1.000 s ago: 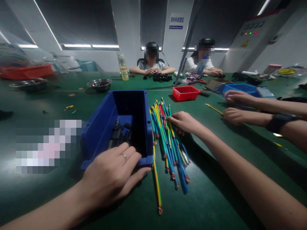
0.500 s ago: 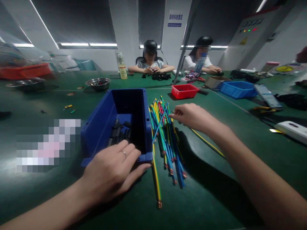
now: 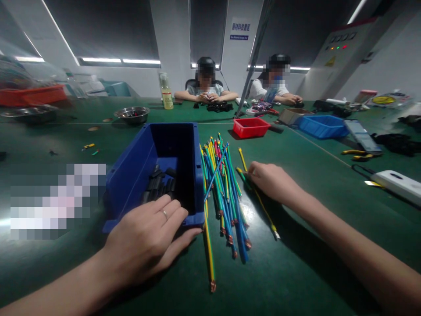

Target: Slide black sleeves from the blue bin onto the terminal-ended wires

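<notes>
Two bare hands are working at a green bench (image 3: pixel 158 292). The left hand (image 3: pixel 148 237) is holding the near lip of a blue bin (image 3: pixel 120 186), its fingers bending together over the lip and its thumb lying along the outside. Black sleeves (image 3: pixel 159 182) are lying inside the bin. Beside the bin's right wall, a bundle of wires (image 3: pixel 226 202) is lying lengthwise, many bare copper ends pointing toward the bench's near edge; one blue wire (image 3: pixel 215 173) is crossing the others aslant. The right hand (image 3: pixel 272 180) is resting just right of the bundle, fingers curling nearly closed over a yellow wire (image 3: pixel 242 160) and a green wire (image 3: pixel 242 177); whether they are gripping either, one cannot tell, the fingertips being partly hidden. A pale metal end (image 3: pixel 276 235) is showing below this hand. Farther off, a red tray (image 3: pixel 251 129) and a blue tray (image 3: pixel 322 127) are standing toward the bench's far edge, where two people (image 3: pixel 205 83) are sitting.
</notes>
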{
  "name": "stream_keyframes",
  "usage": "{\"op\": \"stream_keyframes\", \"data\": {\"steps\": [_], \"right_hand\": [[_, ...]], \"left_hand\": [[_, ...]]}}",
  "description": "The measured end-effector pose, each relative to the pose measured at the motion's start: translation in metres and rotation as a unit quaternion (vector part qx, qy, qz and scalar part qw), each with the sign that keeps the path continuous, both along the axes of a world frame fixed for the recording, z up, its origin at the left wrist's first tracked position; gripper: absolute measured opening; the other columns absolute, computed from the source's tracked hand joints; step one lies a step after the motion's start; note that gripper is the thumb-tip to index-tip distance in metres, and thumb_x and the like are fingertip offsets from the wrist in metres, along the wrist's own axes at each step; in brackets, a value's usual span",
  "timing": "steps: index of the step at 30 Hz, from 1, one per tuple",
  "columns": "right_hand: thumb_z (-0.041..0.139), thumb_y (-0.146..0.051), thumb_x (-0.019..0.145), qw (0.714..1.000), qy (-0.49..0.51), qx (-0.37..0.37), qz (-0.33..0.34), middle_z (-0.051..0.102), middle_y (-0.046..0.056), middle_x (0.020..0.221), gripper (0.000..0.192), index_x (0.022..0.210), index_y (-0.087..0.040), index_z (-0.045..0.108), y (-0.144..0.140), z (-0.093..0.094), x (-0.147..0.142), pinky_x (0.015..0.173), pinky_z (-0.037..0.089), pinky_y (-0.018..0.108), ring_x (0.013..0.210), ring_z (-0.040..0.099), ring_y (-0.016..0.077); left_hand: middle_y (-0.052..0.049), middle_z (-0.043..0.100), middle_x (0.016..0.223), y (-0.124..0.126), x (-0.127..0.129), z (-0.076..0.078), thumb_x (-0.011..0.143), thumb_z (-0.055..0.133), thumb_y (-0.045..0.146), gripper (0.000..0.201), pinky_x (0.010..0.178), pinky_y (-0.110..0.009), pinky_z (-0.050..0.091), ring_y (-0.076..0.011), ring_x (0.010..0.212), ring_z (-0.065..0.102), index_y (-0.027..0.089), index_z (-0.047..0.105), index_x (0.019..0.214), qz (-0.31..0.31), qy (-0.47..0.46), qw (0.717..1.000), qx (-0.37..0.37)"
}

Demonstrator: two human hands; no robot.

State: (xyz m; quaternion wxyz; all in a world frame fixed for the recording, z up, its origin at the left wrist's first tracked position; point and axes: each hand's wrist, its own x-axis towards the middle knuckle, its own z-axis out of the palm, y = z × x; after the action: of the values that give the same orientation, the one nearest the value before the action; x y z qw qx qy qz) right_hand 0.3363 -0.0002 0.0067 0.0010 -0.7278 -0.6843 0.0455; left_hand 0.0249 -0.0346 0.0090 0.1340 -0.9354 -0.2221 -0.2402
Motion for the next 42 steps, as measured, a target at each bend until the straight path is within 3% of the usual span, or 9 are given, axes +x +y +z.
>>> {"op": "stream_keyframes", "data": {"steps": [7,10,15,20,25,28,31,35,42], "right_hand": [[0.03,-0.037,0.105,0.993,0.031,0.098,0.059,0.069,0.013,0.087,0.038,0.093,-0.017,0.061,0.012,-0.013,-0.026,0.063,0.04,0.033,0.075,0.065,0.0243],[0.032,-0.042,0.104,0.983,0.048,0.165,0.066,0.067,0.02,0.104,0.041,0.109,-0.013,0.061,0.026,-0.014,-0.029,0.072,0.047,0.04,0.09,0.064,0.0303],[0.044,-0.036,0.102,0.943,0.12,0.198,0.239,0.06,0.014,0.132,0.032,0.119,-0.017,0.063,0.039,-0.019,-0.039,0.107,0.043,0.042,0.124,0.054,0.0252],[0.049,-0.029,0.1,0.908,0.194,0.184,0.322,0.067,0.01,0.12,0.022,0.103,-0.017,0.067,0.036,-0.026,-0.039,0.099,0.052,0.036,0.111,0.063,0.0189],[0.048,-0.035,0.102,0.896,0.259,0.229,0.278,0.069,0.01,0.121,0.027,0.109,-0.017,0.067,0.031,-0.026,-0.037,0.102,0.051,0.037,0.116,0.063,0.0186],[0.045,-0.039,0.101,0.922,0.2,0.26,0.207,0.057,0.015,0.143,0.04,0.129,-0.015,0.063,0.028,-0.027,-0.036,0.115,0.04,0.047,0.137,0.05,0.025],[0.041,-0.05,0.101,0.957,0.152,0.162,0.188,0.028,0.018,0.162,0.067,0.153,-0.009,0.04,0.025,-0.032,-0.034,0.124,0.023,0.051,0.152,0.023,0.0281],[0.036,-0.058,0.101,0.957,0.185,0.083,0.209,0.011,0.016,0.166,0.076,0.158,-0.009,0.028,0.023,-0.036,-0.03,0.126,0.015,0.049,0.155,0.01,0.0258],[0.035,-0.051,0.103,0.926,0.253,0.137,0.244,0.028,0.012,0.163,0.06,0.153,-0.017,0.042,0.026,-0.037,-0.026,0.125,0.02,0.05,0.153,0.022,0.0229]], "left_hand": [[-0.003,0.06,0.071,0.0,0.0,-0.001,0.101,0.048,0.029,0.021,0.056,-0.034,0.042,-0.0215,0.064,0.054,0.017,0.058,0.087,-0.005,-0.004,1.0,0.007],[-0.003,0.06,0.07,0.0,0.001,-0.001,0.102,0.046,0.03,0.024,0.056,-0.034,0.042,-0.0217,0.064,0.055,0.017,0.058,0.086,-0.006,-0.007,1.0,0.024],[-0.004,0.062,0.07,0.0,0.003,0.001,0.103,0.044,0.029,0.025,0.055,-0.035,0.042,-0.0227,0.065,0.057,0.017,0.058,0.086,-0.006,-0.012,0.999,0.04],[-0.004,0.063,0.072,0.001,0.003,0.002,0.102,0.046,0.028,0.024,0.056,-0.036,0.042,-0.023,0.067,0.059,0.016,0.059,0.087,-0.008,-0.017,0.999,0.034],[-0.003,0.064,0.072,0.001,0.002,0.001,0.104,0.044,0.029,0.025,0.059,-0.035,0.042,-0.0216,0.067,0.058,0.016,0.06,0.089,-0.005,-0.017,0.999,0.027],[-0.003,0.064,0.073,0.001,0.002,-0.001,0.104,0.044,0.029,0.025,0.061,-0.034,0.041,-0.0209,0.068,0.058,0.016,0.06,0.089,-0.007,-0.025,0.999,0.036],[-0.002,0.065,0.075,0.002,-0.001,-0.006,0.104,0.045,0.031,0.024,0.063,-0.033,0.041,-0.02,0.071,0.06,0.017,0.061,0.092,-0.005,-0.046,0.998,0.043],[-0.003,0.069,0.083,0.003,-0.006,-0.013,0.102,0.049,0.034,0.02,0.069,-0.032,0.045,-0.0197,0.076,0.063,0.019,0.061,0.097,-0.004,-0.054,0.998,0.031],[-0.001,0.072,0.081,0.004,-0.009,-0.016,0.097,0.056,0.035,0.015,0.065,-0.032,0.047,-0.0202,0.073,0.066,0.023,0.065,0.094,0.002,-0.097,0.995,0.003]]}}
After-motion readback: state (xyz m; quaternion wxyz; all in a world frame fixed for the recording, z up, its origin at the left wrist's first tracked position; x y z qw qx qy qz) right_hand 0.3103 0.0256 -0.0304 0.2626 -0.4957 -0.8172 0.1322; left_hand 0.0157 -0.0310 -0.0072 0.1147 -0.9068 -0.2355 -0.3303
